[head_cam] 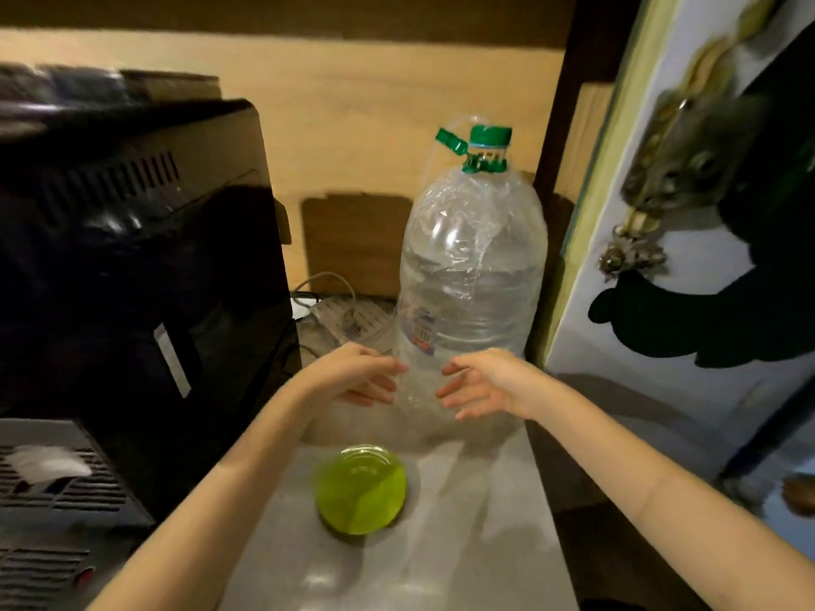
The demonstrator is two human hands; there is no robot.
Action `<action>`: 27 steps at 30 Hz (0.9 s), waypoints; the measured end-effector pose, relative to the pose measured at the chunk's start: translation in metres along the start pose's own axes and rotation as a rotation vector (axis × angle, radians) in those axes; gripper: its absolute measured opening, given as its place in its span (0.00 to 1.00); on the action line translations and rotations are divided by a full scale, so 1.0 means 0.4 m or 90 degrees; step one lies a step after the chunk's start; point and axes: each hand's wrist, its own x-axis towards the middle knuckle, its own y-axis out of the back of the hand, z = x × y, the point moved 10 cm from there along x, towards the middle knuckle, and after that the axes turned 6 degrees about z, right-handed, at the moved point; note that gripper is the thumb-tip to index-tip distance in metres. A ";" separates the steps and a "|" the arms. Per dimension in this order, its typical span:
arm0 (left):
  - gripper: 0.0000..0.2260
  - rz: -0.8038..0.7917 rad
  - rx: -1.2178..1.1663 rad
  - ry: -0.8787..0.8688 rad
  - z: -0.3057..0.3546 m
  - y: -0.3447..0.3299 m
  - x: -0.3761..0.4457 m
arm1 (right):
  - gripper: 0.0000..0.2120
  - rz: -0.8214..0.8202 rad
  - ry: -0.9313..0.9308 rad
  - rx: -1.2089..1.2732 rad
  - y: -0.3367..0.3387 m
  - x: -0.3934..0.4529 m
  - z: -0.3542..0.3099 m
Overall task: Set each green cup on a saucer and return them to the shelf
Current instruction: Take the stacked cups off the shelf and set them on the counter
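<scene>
Hidden: the bottle's (469, 275) base sat behind both hands; whether they touched it was unclear.
Cup (360, 488): at 6 o'clock of the bottle, green translucent, round; upright or inverted, unclear.
Left hand (357, 374): open, fingers spread.
Right hand (483, 383): open, fingers spread.
Shelf (463, 544): grey, smooth.
Bottle: clear crinkled plastic, green cap.

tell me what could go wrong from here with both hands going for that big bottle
1. The large plastic bottle looks empty and crumpled, so it may tip or buckle as the left hand and right hand close on it.
2. The green cup sits just under the forearms; a forearm could knock it.
</scene>
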 end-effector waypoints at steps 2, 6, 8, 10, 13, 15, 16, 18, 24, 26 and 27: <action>0.12 -0.012 -0.010 -0.053 0.120 0.030 -0.013 | 0.20 0.001 0.073 -0.038 0.029 -0.046 -0.098; 0.15 -0.033 -0.045 -0.143 0.333 0.078 -0.060 | 0.19 0.023 0.228 -0.079 0.095 -0.146 -0.291; 0.17 -0.039 -0.073 -0.174 0.419 0.107 -0.078 | 0.17 0.032 0.299 -0.102 0.121 -0.205 -0.374; 0.17 -0.046 -0.094 -0.209 0.506 0.138 -0.103 | 0.15 0.043 0.361 -0.127 0.142 -0.263 -0.449; 0.18 -0.027 -0.094 -0.274 0.632 0.194 -0.144 | 0.13 0.085 0.448 -0.176 0.173 -0.341 -0.565; 0.20 -0.007 -0.080 -0.323 0.711 0.227 -0.176 | 0.13 0.114 0.504 -0.217 0.189 -0.393 -0.640; 0.21 0.004 -0.069 -0.349 0.749 0.242 -0.193 | 0.13 0.123 0.529 -0.232 0.194 -0.416 -0.675; 0.23 0.027 -0.045 -0.403 0.822 0.268 -0.229 | 0.14 0.140 0.580 -0.257 0.205 -0.460 -0.741; 0.17 0.115 -0.016 -0.534 1.006 0.323 -0.303 | 0.17 0.217 0.719 -0.268 0.279 -0.576 -0.922; 0.15 0.136 -0.049 -0.552 1.055 0.344 -0.307 | 0.18 0.253 0.761 -0.257 0.320 -0.617 -0.978; 0.15 0.135 -0.075 -0.558 1.076 0.352 -0.307 | 0.18 0.275 0.779 -0.251 0.342 -0.637 -1.003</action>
